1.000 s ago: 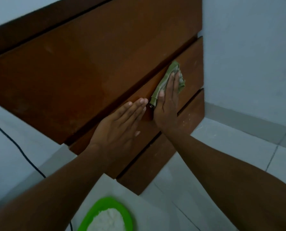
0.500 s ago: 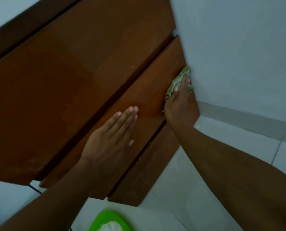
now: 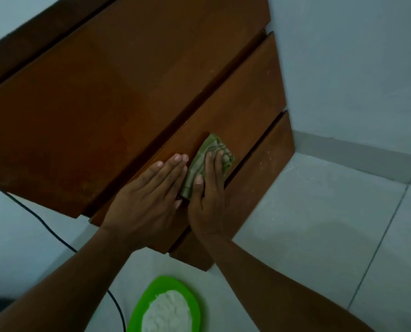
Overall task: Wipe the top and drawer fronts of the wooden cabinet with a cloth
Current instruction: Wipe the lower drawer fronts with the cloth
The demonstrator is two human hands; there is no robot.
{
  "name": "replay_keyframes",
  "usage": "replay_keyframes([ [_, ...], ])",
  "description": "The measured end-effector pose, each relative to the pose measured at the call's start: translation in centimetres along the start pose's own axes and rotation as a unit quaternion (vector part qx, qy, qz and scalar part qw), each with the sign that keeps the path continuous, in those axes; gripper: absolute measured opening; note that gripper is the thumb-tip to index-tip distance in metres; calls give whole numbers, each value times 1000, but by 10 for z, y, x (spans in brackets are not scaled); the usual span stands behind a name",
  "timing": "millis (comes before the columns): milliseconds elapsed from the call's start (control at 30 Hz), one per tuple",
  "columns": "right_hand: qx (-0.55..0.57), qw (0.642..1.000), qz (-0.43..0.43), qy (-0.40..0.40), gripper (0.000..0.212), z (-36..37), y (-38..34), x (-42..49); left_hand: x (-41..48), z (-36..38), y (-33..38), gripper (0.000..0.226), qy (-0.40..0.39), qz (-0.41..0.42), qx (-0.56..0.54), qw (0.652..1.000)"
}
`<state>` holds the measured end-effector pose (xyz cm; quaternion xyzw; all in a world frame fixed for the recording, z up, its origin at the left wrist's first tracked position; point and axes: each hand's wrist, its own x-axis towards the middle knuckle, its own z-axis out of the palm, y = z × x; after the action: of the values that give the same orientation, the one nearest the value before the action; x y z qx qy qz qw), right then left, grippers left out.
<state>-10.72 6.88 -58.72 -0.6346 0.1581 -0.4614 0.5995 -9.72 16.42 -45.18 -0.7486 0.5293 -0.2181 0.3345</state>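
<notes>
While pressing a folded green cloth [image 3: 208, 161] flat against the upper drawer front [image 3: 243, 111] of the wooden cabinet [image 3: 127, 92], right hand [image 3: 208, 202] lying over the cloth's near end, fingers [image 3: 217, 164] extended and spread across the fabric, thumb along its left edge, pinning rather than gripping. Left hand [image 3: 149, 200] bracing open-palmed on the same drawer front just beside the cloth, fingers straight and together, holding nothing. Lower drawer front [image 3: 259, 178] showing pale specks. Sitting on the tiled floor [image 3: 319, 224] below: green plate [image 3: 137, 312] of white powder, black cable [image 3: 46, 226] trailing past.
</notes>
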Motion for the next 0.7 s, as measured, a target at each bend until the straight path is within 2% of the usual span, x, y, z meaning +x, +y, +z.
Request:
replay_keyframes([
  [133,-47,999,-18,2,57,5,9,7,9,3,2,66,6,-9,-4,1000],
  [333,-101,992,37,66,57,-4,32,63,37,8,7,67,23,1,1,1000],
  [467,-112,985,83,102,58,-29,58,128,61,13,14,67,38,-3,-3,999],
  [567,-77,987,111,82,64,-43,79,173,66,17,17,68,39,-6,10,999],
  [700,-54,986,127,94,60,-56,89,202,65,18,18,69,35,-8,29,999],
])
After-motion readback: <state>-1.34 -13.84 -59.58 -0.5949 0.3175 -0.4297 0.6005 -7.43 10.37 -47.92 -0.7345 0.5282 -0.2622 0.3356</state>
